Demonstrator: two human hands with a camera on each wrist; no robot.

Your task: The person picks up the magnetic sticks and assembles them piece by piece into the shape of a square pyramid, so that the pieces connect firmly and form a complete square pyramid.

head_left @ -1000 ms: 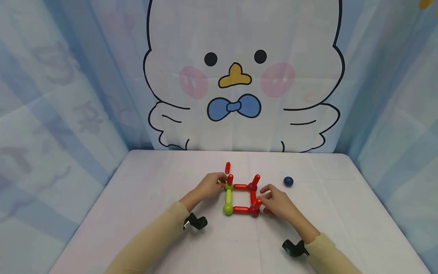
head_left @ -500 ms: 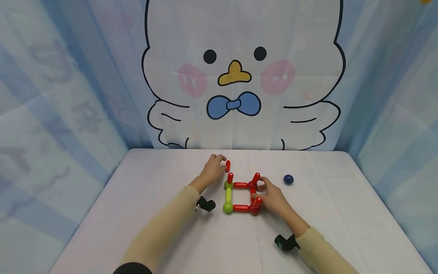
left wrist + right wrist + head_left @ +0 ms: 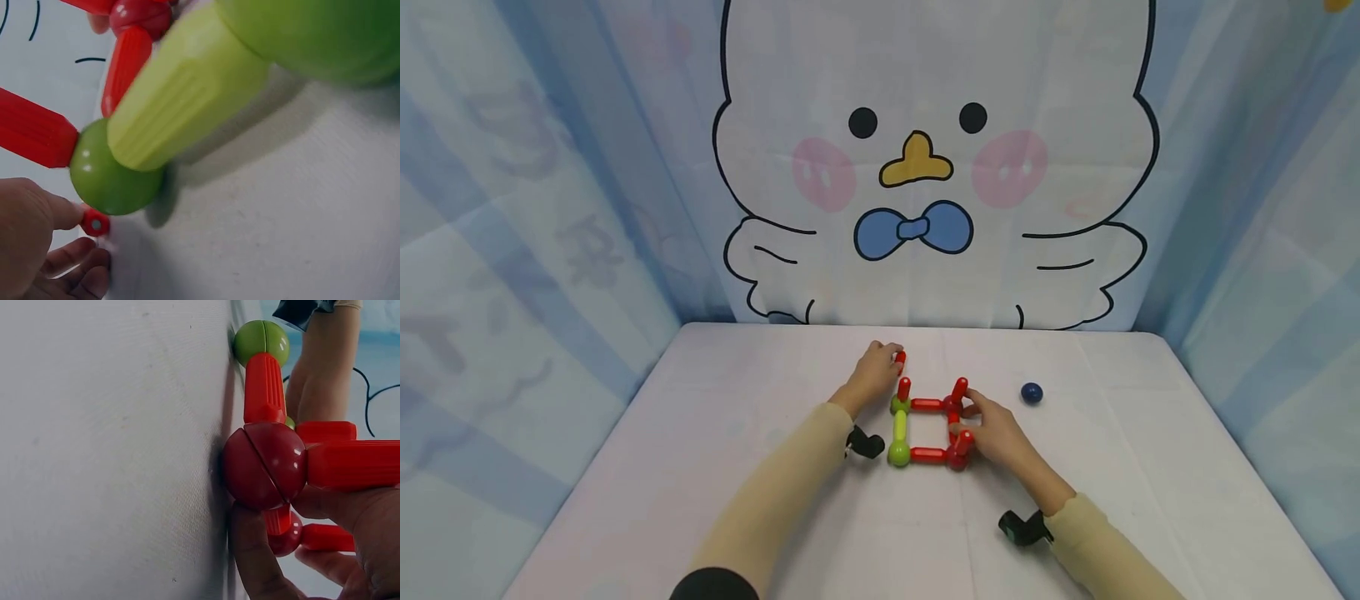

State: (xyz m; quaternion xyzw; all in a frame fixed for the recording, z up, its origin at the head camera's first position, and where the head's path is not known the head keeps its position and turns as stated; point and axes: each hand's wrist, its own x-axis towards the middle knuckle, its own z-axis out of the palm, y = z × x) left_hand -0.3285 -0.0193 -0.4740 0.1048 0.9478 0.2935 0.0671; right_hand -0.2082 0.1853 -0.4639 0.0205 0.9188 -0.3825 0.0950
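Observation:
A square of magnetic sticks and balls (image 3: 928, 455) lies on the table, with red sticks, one yellow-green stick (image 3: 900, 427), two green balls and two dark red balls. Short red sticks rise from three of its corners. Beyond its far left corner, my left hand (image 3: 872, 372) pinches a loose red magnetic stick (image 3: 900, 358); a metal dot shows on the end of this red stick (image 3: 95, 223) in the left wrist view. My right hand (image 3: 997, 429) grips the square's right side, its fingers around the red stick between the two dark red balls (image 3: 265, 465).
A dark blue ball (image 3: 1032, 393) sits on the white table (image 3: 1105, 417) to the right of the square. A cloth with a cartoon figure (image 3: 917, 275) hangs behind the table's far edge. Blue-and-white curtains (image 3: 535, 250) hang at both sides.
My left hand has left the square's far left corner and reached away to the loose red stick, now pinching it. My right hand has moved left onto the square's right side.

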